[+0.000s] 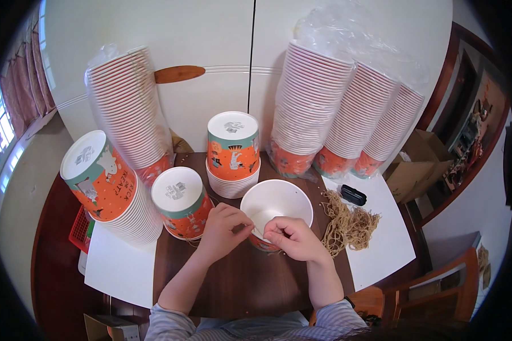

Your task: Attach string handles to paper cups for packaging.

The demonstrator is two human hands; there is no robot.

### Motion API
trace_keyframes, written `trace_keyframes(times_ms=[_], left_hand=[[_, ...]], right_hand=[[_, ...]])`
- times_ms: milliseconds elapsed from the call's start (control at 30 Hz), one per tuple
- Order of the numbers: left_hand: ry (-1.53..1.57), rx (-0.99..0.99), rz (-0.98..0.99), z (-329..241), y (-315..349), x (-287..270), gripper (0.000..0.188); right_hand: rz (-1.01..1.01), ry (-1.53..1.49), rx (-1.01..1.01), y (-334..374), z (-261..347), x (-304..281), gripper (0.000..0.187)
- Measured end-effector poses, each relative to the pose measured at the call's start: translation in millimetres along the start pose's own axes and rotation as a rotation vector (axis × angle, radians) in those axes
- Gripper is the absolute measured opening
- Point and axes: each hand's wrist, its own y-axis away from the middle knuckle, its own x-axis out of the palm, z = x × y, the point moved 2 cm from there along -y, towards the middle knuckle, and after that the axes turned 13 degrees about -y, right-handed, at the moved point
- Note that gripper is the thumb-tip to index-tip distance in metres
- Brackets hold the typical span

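A white-lined paper bucket (287, 203) with an orange outside stands upright, mouth up, in front of me. A small dark hole shows near its far right rim. Both hands meet over its near rim. My left hand (226, 230) is closed, thumb and fingertips pinched at the rim's left part. My right hand (294, 237) pinches likewise just to the right. A thin tan strand of twine (258, 230) seems to run between the fingertips, though it is barely visible. Left of my left hand stands an upside-down orange and green bucket (179, 199), with some twine by its base.
A tangled heap of tan twine (351, 224) lies right, beside a small black case (353, 195). Upside-down bucket stacks stand at the left (111, 187) and centre back (233, 153). Tall plastic-wrapped stacks (313, 96) line the back. A wooden chair (438, 284) is lower right.
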Motion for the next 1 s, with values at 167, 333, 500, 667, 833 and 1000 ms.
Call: trace_keyframes(times_ms=[167, 333, 500, 667, 833, 1000], left_hand=[[0.604, -0.415, 0.229, 13, 6, 2, 0.008], [0.867, -0.519, 0.279, 16, 7, 9, 0.008], [0.800, -0.505, 0.247, 18, 7, 11, 0.007], [0.798, -0.520, 0.206, 16, 6, 8, 0.006], [0.506, -0.456, 0.296, 14, 6, 4, 0.009], [0.348, -0.377, 0.278, 16, 7, 3, 0.011]], right_hand=[[0.065, 0.046, 0.067, 3, 2, -7, 0.004], [0.115, 0.099, 0.057, 4, -1, -13, 0.003], [0.183, 0.273, -0.006, 3, 6, -4, 0.005], [0.255, 0.336, -0.051, 3, 4, 3, 0.007], [0.368, 0.611, -0.044, 7, -4, 22, 0.012], [0.568, 0.647, -0.008, 8, -18, 32, 0.012]])
